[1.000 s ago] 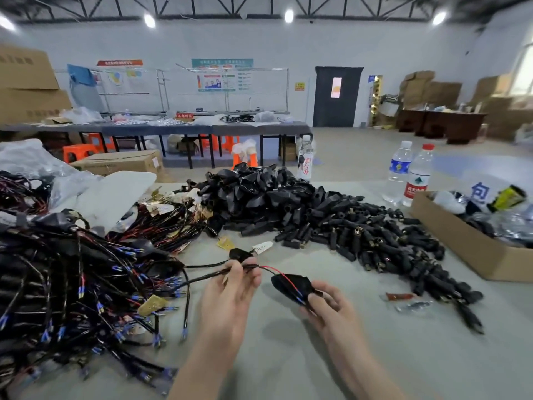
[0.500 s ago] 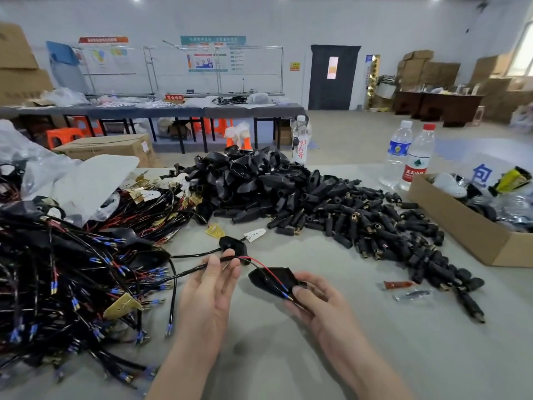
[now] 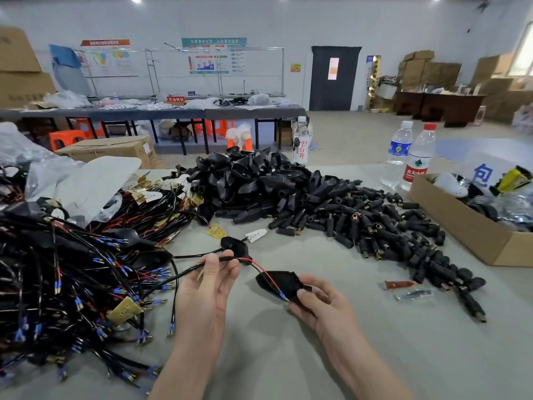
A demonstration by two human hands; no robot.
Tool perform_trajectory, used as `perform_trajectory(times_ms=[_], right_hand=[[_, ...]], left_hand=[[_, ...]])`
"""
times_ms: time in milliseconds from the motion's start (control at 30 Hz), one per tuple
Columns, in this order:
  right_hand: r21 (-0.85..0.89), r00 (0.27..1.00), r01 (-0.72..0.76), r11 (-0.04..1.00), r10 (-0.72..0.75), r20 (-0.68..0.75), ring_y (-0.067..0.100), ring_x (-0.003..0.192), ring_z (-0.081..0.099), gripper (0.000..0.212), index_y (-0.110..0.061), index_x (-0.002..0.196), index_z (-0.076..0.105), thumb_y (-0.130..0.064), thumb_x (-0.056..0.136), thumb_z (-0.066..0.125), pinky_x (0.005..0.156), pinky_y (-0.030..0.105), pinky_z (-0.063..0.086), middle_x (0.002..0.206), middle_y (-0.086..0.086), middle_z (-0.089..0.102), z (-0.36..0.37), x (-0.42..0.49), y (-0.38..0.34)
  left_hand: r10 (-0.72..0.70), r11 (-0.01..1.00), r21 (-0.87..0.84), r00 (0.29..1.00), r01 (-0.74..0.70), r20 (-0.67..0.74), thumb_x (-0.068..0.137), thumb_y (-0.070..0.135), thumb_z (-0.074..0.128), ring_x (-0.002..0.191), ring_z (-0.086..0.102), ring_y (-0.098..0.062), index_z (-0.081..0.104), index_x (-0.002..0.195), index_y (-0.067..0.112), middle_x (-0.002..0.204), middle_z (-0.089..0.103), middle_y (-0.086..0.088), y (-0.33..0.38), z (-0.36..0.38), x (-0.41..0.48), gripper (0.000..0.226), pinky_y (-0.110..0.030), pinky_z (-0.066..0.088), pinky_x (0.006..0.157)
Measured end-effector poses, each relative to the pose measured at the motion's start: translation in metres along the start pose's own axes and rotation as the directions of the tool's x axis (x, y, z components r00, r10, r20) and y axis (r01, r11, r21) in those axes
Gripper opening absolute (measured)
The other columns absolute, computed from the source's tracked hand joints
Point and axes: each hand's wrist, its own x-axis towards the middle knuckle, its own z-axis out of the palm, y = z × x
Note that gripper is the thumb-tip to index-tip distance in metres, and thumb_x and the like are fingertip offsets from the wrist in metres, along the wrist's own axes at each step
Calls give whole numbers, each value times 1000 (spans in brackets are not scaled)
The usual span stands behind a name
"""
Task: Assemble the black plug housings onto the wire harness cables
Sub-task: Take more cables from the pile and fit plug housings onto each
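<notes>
Hardly moved since 0.5 s ago: my left hand pinches thin black harness cable; right hand grips matte black teardrop plastic plug housing over grey table, long axis L-R, tip left.

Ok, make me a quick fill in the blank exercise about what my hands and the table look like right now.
Of the two hands, the ____ one holds the black plug housing. The left hand pinches the cable, whose thin ____ wire crosses the housing. The red-capped bottle stands beside a bottle with a ____ label.
Missing words: right, red, blue.
</notes>
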Motion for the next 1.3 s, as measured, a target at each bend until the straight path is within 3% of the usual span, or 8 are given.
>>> perform_trajectory(times_ms=[367, 633, 767, 900, 967, 1100, 1200, 1300], right_hand=[[106, 999, -34, 994, 32, 19, 25, 86, 72, 18, 1, 104, 66, 11, 91, 58, 66, 25, 59, 96, 19, 72, 6, -3, 0], [245, 999, 24, 969, -31, 25, 19, 87, 74, 22, 0, 107, 64, 12, 89, 58, 67, 22, 58, 94, 14, 75, 5, 1, -3], [161, 997, 69, 985, -72, 11, 17, 89, 74, 26, -4, 106, 66, 13, 88, 58, 71, 21, 58, 95, 12, 76, 7, 2, 0], [-4, 993, 120, 993, -120, -10, 20, 101, 70, 28, -12, 103, 70, 10, 86, 64, 94, 34, 52, 101, 7, 76, 10, 1, 4], [-10, 993, 115, 993, -115, -15, 20, 101, 69, 28, -12, 101, 71, 11, 86, 64, 93, 34, 52, 99, 6, 76, 11, 1, 4], [81, 997, 79, 994, -80, 7, 18, 88, 73, 27, -7, 105, 67, 11, 85, 62, 74, 20, 58, 94, 7, 77, 12, -2, -1], [181, 998, 67, 981, -69, 5, 18, 80, 73, 28, -3, 107, 65, 11, 83, 61, 69, 20, 58, 85, 8, 76, 13, -2, -5], [282, 999, 45, 958, -47, 3, 19, 78, 73, 25, 0, 110, 63, 10, 87, 57, 71, 24, 61, 81, 10, 74, 14, -2, -8]], left_hand=[[-64, 998, -3, 997, 64, 33, 89, 19, 60, 87, 73, -21, 51, 128, -14, 106, 73, -17, -2, 3, -4, 52, -26, 59, 72], [-83, 996, -18, 996, 83, 18, 89, 19, 59, 79, 73, -18, 51, 127, -17, 96, 75, -15, -1, 4, -4, 52, -25, 60, 71], [-100, 993, -59, 995, 99, -7, 85, 22, 63, 81, 74, -18, 56, 122, -13, 97, 75, -16, -3, 2, -2, 51, -24, 59, 69], [-140, 986, -89, 990, 139, -9, 80, 25, 67, 84, 74, -19, 62, 109, -3, 103, 74, -18, -5, 0, 1, 40, -23, 59, 68], [-145, 987, -73, 989, 145, -4, 83, 24, 66, 86, 75, -20, 61, 112, -5, 103, 74, -18, -6, 0, 2, 41, -24, 59, 69], [-122, 988, 94, 992, 125, -33, 91, 21, 62, 82, 74, -23, 63, 104, -7, 99, 74, -19, -14, -2, 3, 31, -26, 60, 66], [-8, 939, 341, 996, 37, -87, 93, 24, 64, 78, 71, -17, 67, 95, 3, 83, 73, -7, -19, -5, 2, 21, -23, 58, 60], [140, 833, 546, 989, -89, -52, 93, 28, 65, 85, 70, -18, 68, 97, 10, 83, 71, -1, -18, -8, 1, 19, -19, 55, 62]])
